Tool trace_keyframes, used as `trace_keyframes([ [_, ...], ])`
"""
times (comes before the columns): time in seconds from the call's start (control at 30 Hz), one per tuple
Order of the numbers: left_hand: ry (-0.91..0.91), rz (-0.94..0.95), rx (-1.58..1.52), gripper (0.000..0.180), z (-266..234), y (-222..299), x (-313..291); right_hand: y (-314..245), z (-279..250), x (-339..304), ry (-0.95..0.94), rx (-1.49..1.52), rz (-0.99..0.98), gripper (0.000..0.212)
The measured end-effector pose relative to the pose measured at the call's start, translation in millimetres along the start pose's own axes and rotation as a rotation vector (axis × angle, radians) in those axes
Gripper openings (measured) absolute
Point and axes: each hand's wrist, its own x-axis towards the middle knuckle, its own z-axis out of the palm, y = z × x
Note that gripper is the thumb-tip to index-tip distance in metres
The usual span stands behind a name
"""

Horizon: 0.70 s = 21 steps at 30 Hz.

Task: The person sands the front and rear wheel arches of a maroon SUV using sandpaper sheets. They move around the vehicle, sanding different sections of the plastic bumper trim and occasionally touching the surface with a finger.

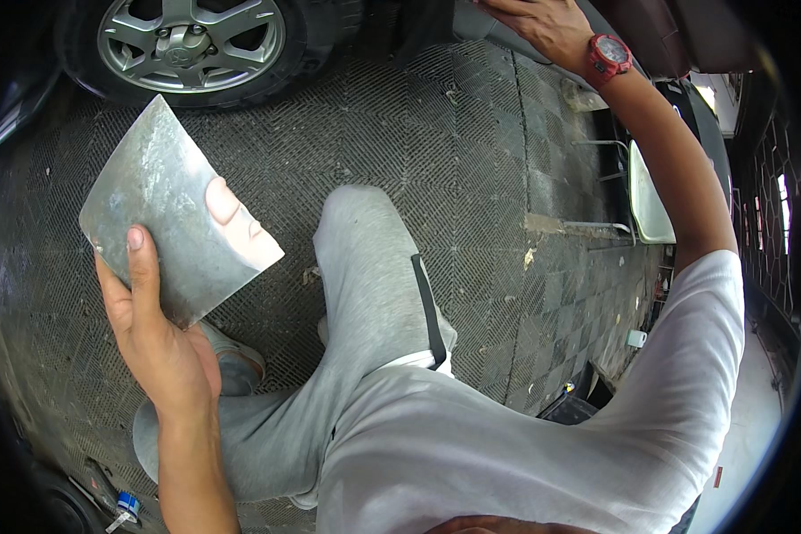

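Note:
My left hand (165, 343) grips a flat, squarish metal plate (156, 196) by its lower left edge, thumb on top and fingers underneath. Smooth pale pink paste (231, 222) lies in thick blobs along the plate's right side; the rest of the surface is grey and smeared. My right hand (547, 28), with a red watch (610, 55) at the wrist, is stretched far forward beside a dark vehicle panel (498, 27). Its fingers are drawn together at the upper edge of the picture, and their tips and anything in them are cut off.
A car wheel (187, 53) with a silver rim stands ahead on the left. My bent knee (360, 214) rises between my arms. Dark ribbed tiles cover the floor (436, 133). At the right are a pale green chair (651, 196) and a small white container (636, 338).

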Motion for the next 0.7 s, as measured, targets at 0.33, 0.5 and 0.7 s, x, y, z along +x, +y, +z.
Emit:
trace_keyframes([
  [0.33,0.083,0.018,0.003,0.059,7,3,-2,-70,-27,-20,0.291,0.157,0.633,0.034],
  [0.5,0.062,0.002,-0.019,0.061,4,1,1,-151,35,-12,0.447,0.226,1.111,0.042],
  [0.7,0.064,0.035,0.003,0.067,4,-1,2,-174,85,36,0.582,0.198,1.212,0.045],
])
